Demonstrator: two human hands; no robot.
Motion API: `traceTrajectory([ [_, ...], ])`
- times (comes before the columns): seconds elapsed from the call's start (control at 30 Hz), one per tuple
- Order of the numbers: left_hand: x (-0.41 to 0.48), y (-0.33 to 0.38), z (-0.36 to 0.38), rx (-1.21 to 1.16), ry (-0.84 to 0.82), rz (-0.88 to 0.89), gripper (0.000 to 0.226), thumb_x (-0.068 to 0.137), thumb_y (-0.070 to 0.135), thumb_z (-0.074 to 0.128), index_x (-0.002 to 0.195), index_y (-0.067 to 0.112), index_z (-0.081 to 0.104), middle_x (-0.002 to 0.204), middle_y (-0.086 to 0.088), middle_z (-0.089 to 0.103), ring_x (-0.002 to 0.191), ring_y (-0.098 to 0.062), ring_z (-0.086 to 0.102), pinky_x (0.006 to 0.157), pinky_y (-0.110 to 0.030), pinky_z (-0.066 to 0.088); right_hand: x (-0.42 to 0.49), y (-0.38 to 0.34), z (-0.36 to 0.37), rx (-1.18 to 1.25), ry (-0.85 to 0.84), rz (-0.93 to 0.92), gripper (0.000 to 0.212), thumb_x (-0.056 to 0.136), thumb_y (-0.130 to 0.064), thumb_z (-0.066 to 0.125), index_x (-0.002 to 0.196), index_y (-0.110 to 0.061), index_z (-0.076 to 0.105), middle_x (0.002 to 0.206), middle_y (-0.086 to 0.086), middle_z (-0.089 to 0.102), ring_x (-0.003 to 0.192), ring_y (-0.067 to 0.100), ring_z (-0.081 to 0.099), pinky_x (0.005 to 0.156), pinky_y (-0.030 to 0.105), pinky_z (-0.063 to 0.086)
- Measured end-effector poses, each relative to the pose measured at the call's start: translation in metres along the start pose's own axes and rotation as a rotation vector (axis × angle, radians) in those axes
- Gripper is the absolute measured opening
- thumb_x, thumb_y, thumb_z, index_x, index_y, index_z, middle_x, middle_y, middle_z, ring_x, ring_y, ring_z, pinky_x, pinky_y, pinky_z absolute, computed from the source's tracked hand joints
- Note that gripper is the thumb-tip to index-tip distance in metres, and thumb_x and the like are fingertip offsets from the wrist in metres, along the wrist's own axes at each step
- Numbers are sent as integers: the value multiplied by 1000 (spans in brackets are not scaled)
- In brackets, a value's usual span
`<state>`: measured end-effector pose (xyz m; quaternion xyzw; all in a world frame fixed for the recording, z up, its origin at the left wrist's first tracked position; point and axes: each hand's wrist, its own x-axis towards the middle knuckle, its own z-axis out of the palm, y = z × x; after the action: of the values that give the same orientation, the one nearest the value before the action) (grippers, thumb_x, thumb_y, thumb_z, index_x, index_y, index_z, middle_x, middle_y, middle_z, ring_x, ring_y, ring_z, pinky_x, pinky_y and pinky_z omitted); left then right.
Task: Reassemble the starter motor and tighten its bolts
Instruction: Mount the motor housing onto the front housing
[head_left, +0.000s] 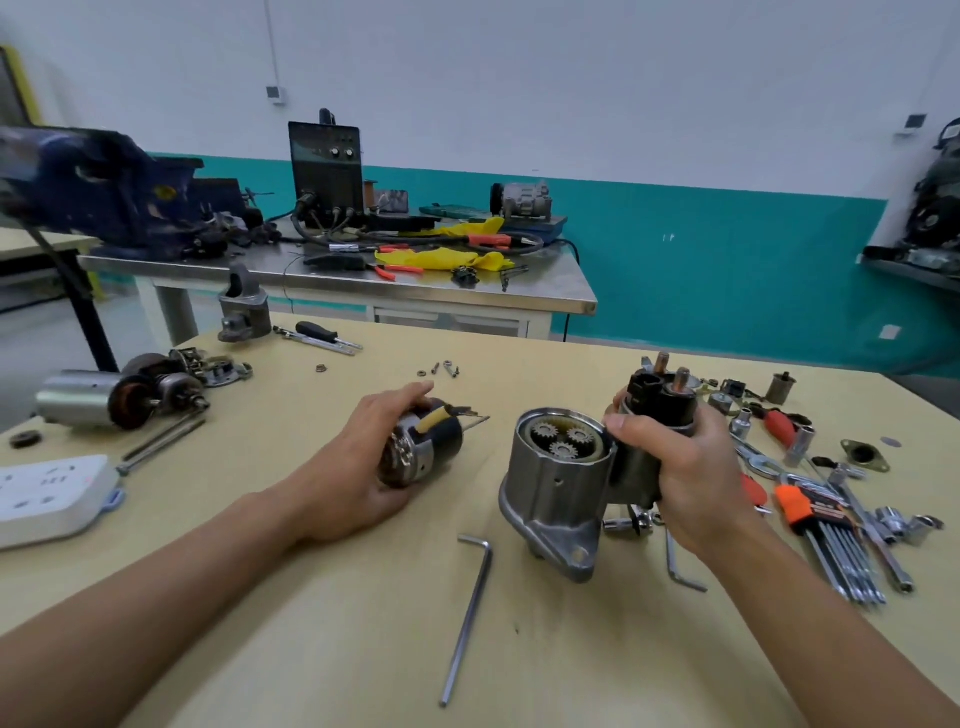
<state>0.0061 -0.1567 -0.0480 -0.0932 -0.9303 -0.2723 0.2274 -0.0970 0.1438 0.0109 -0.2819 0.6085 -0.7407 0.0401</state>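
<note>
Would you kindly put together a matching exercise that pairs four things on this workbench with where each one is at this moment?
Things:
1. motor body
2. solenoid
3. long hex key
4. power strip

Places:
A. lying loose on the table between the forearms
B. at the table's left edge
C. gripped by the right hand
D. gripped by the left hand

Pairs: 1-D, 2-C, 3-A, 4-B

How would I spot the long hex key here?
Find the yellowish table, then the silver gear housing near its middle. Just nearer the camera lies the hex key: L-shaped, alone, far longer than the short one by the right hand.
</note>
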Motion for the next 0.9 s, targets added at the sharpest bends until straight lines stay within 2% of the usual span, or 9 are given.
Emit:
traceTrajectory([
  [0.1,-4,0,0,57,-19,-27,81,76,28,76,142,45,34,145,25,30,139,-5,33,119,-31,29,-2,-1,2,-25,-14,-36,7,67,-18,74,67,-25,73,67,-4,67,67,14,67,58,37,58],
  [0.23,-9,7,6,-2,65,-193,73,78,56,75,141,39,42,147,23,27,131,-2,42,110,-25,35,-2,-2,5,-39,-5,-36,6,66,-19,74,69,-25,74,68,-4,67,70,14,67,63,41,58],
  [0.37,-3,16,18,-37,221,-488,91,76,53,81,148,32,30,127,12,47,108,-12,55,94,-26,44,-3,-2,6,-70,2,-24,7,65,-23,75,70,-28,74,70,-6,69,74,14,67,70,48,59],
  [0.43,-2,16,19,-101,267,-517,80,75,50,83,138,28,40,111,14,60,96,-10,62,80,-21,46,-4,-3,8,-81,7,-20,6,65,-24,75,69,-28,74,71,-6,69,77,16,67,74,53,59],
  [0.5,-2,17,15,-164,306,-496,67,74,43,86,127,33,47,105,19,61,94,-5,62,76,-19,46,-5,-5,9,-88,22,-18,7,65,-24,76,70,-22,72,72,-3,69,80,21,66,79,58,58],
  [0.57,-3,20,10,-257,372,-477,61,72,34,89,121,35,53,106,17,61,94,-5,63,77,-22,49,-6,-6,10,-85,23,-7,13,64,-25,76,74,-18,70,74,0,69,85,26,66,83,62,56],
  [0.7,-1,29,-1,-467,551,-419,62,69,17,90,120,38,61,107,13,61,89,-2,67,69,-13,54,-6,-6,9,-77,26,6,21,64,-26,76,79,-15,69,74,-1,69,86,26,66,82,61,57],
  [0.8,4,39,-11,-822,711,-387,59,71,17,83,123,35,63,116,1,64,99,-20,72,78,-34,61,-5,-4,7,-79,24,1,16,64,-25,76,76,-16,69,74,1,69,82,24,67,80,57,57],
  [0.9,21,60,-20,-1157,886,-359,46,86,19,73,127,32,59,117,-4,64,95,-20,75,72,-34,62,-3,-1,6,-66,13,7,7,65,-24,76,71,-23,72,74,1,70,80,23,69,78,55,59],
])
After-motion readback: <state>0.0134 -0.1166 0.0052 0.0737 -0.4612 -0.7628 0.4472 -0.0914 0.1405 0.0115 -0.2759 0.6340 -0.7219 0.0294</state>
